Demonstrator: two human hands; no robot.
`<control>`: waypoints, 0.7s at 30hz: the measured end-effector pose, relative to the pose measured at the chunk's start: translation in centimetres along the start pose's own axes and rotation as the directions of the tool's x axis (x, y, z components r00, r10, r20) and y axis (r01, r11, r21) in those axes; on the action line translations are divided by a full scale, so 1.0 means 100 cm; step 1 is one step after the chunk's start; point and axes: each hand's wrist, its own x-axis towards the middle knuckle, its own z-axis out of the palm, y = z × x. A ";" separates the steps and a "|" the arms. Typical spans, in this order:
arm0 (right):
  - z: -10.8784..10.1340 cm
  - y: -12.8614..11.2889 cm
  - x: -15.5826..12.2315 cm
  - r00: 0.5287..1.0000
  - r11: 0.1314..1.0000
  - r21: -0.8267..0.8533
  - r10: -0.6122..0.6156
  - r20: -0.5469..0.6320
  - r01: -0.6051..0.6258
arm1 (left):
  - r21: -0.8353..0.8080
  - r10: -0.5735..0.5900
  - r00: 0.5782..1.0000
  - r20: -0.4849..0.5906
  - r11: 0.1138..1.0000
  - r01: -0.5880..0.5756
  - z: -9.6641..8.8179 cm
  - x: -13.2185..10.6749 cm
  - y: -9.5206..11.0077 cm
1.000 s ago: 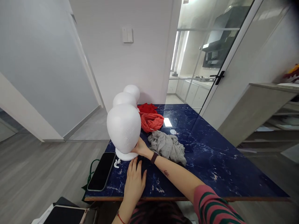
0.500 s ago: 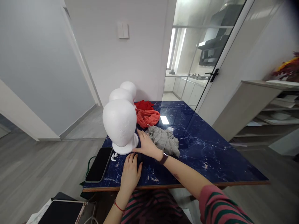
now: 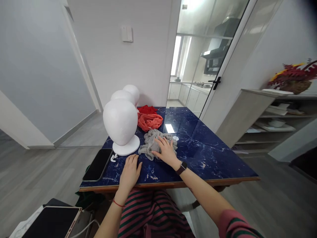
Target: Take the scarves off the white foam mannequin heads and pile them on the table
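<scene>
My right hand [image 3: 166, 151] rests on the crumpled grey cloth [image 3: 149, 144], its fingers spread over the top. My left hand [image 3: 129, 173] lies flat on the table near the front edge, fingers stretched out and holding nothing. Ahead of it stands a white foam mannequin head [image 3: 120, 123] on a round base. Two more white heads [image 3: 123, 95] [image 3: 132, 91] are lined up behind, partly hidden. Beyond the grey cloth are a bunched coral cloth [image 3: 150, 121] and a red cloth [image 3: 148, 109].
A dark phone [image 3: 97, 165] and white earbuds [image 3: 114, 157] lie on the left of the blue marbled table [image 3: 198, 145]. A tablet [image 3: 51, 223] sits low at left. On the right stands a shelf unit [image 3: 250, 109] by a glass door [image 3: 195, 66].
My right hand has moved from beside the front head's base to the grey cloth, which now lies nearer the base. My left hand stays on the table. The camera view has shifted.
</scene>
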 end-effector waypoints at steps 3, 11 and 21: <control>-0.014 -0.011 -0.015 0.977 0.997 0.041 0.073 -0.199 -0.066 | -0.017 0.030 0.999 0.016 0.999 -0.029 -0.001 0.000 0.000; -0.011 -0.009 -0.073 0.969 0.927 0.330 0.226 -0.101 -0.182 | -0.020 -0.007 0.999 0.040 1.000 0.008 -0.002 0.004 -0.002; -0.013 -0.022 -0.078 0.966 0.965 0.028 0.259 0.020 -0.260 | -0.123 -0.058 0.984 0.171 0.989 0.079 -0.013 0.005 0.005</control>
